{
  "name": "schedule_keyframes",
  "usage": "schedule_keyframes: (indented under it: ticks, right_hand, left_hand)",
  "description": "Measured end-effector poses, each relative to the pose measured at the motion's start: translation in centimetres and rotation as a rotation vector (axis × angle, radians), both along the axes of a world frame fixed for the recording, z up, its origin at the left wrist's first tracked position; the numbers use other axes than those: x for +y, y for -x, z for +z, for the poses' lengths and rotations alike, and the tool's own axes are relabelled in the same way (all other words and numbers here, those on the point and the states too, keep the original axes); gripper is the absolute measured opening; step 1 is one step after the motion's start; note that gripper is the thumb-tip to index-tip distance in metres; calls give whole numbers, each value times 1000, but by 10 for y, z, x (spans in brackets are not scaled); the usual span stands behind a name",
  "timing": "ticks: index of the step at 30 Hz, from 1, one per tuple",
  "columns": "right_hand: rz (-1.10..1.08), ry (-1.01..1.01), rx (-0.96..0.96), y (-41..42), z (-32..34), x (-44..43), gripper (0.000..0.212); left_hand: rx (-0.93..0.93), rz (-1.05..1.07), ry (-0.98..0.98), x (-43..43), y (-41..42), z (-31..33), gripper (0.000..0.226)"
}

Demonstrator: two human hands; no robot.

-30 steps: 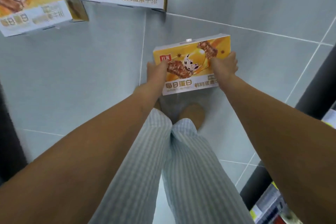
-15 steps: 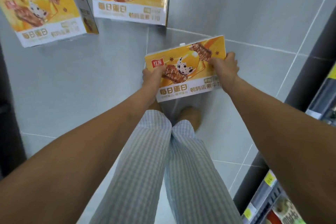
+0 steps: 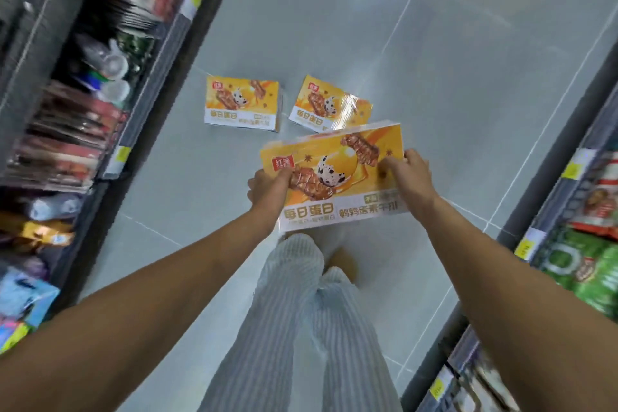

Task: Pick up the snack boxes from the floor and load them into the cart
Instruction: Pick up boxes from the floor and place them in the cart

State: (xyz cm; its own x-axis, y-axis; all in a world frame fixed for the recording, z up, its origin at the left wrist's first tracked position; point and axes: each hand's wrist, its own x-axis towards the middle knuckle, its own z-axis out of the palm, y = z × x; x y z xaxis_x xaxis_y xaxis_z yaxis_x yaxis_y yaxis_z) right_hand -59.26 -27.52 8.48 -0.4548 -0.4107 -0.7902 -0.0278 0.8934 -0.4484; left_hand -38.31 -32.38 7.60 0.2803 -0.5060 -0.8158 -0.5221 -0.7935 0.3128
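Note:
I hold an orange and white snack box flat in front of me, above the grey floor. My left hand grips its left edge with the thumb on top. My right hand grips its right edge the same way. Two more snack boxes of the same kind lie on the floor beyond it, one on the left and one on the right, the latter partly behind the held box. No cart is in view.
A shop shelf full of packets runs along the left side of the aisle. Another shelf with green and red bags runs along the right. Grey floor tiles stretch ahead between them. My legs and feet are below the box.
The box has come up off the floor in both hands. My view has risen and swung, so the two floor boxes now look farther away and both shelves show.

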Motion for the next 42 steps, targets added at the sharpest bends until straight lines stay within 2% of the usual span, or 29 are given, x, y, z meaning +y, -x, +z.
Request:
schedule_keyframes:
  ticks: [5,9,13,16,17,19,22,25,29,30,37,42]
  right_hand:
    - [97,98,-77,-38,80,0,40]
    - [128,188,-224,-76,130,5,30]
    - [254,281,-326,-127,175,3,32]
    - [403,281,-365,-174,205,2,61]
    - [431,286,-372,-186,212,3,60]
    - [536,282,-374,-225,230,9,43]
    - [675,304,-412,-277,247,22,44]
    - [812,326,-437,-336,276,48,36]
    - [1045,293,-476,-409,301,93,43]
    - [1078,297,-480,-426,303,105,44]
    - [1316,311,-476,-547,345,217,49]
    - [1407,319,-471,-622,369,293,51]
  left_hand:
    - [-33,92,118,4,-48,91,56]
    - [-46,209,176,27,-89,139,58]
    - [-97,369,194,62,-140,186,64]
    - [-117,514,213,100,-186,217,65]
    - [-118,545,225,109,-196,223,66]
    - [-117,665,260,141,-229,243,70]
    - [-107,829,302,184,-275,268,77]
    - [-68,1014,360,236,-321,289,90]
    - [-100,1179,447,311,-370,310,54]
    - [-99,1222,463,330,-381,314,51]
    - [-95,1354,471,478,-467,356,76]
    - [-57,1464,555,568,-519,376,48]
